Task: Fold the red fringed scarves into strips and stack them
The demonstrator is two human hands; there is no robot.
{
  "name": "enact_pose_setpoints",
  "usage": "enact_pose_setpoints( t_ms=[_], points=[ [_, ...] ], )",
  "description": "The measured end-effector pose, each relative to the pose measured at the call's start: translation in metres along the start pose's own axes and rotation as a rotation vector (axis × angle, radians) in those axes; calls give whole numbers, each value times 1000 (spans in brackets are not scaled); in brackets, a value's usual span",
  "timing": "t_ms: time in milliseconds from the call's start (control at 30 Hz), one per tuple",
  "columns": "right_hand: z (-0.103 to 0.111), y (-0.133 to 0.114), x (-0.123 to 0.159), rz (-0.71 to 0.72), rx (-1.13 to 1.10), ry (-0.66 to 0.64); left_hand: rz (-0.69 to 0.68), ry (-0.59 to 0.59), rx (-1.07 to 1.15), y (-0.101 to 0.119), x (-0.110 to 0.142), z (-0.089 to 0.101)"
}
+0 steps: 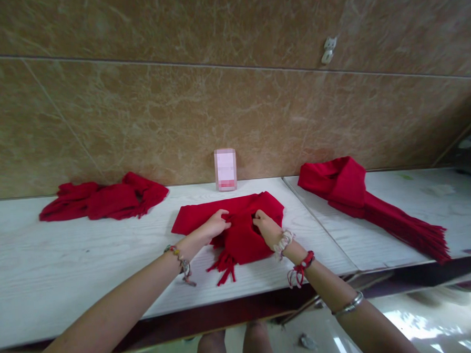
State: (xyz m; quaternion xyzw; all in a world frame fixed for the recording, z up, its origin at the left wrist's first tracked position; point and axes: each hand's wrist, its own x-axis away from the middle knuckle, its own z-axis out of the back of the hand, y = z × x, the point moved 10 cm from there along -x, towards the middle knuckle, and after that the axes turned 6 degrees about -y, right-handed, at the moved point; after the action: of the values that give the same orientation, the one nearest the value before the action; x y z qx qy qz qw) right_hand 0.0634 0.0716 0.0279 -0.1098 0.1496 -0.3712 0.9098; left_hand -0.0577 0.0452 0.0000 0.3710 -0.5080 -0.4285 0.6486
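left hand [218,225] and right hand [267,228] both pinch a fringed red cloth scarf [244,242] at six o'clock in view, on the white wood-grain bench [78,274]; another tasselled red scarf [349,189] lies at its three o'clock.

1. Soft, moderate light covers the white wood-grain table [66,264]; the brown marbled tile wall [169,117] looks dimmer.
2. Bright glare streaks the glossy pale tile floor [411,322], near right.
3. Deep shadow lies under the table's near edge.
4. Folds merge in the central red fringed fabric scarf [244,239].
5. Outer edges look soft; pixel blocks mask the pink-and-white rectangular device [225,169].
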Motion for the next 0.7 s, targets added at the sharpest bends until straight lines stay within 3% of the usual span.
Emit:
enact_pose_setpoints(
  t_ms=[133,233,300,400,500,600,700],
  points=[
    [37,-2,9,35,-173,108,-25,27,68,10,6,6],
    [79,15,23,-11,-335,247,-27,5,149,20,9,10],
    [95,33,35,-75,-443,305,-44,2,132,27,11,13],
    [90,59,48,-220,-629,289,-75,-13,71,30,15,10],
    [68,67,53,-319,-860,207,-91,-138,38,22,24,-12],
    [66,58,52,-263,-1124,224,-202,-215,-50,21,32,-30],
    [81,54,57,-170,-1281,298,-323,-135,-252,26,33,-25]
  ],
)
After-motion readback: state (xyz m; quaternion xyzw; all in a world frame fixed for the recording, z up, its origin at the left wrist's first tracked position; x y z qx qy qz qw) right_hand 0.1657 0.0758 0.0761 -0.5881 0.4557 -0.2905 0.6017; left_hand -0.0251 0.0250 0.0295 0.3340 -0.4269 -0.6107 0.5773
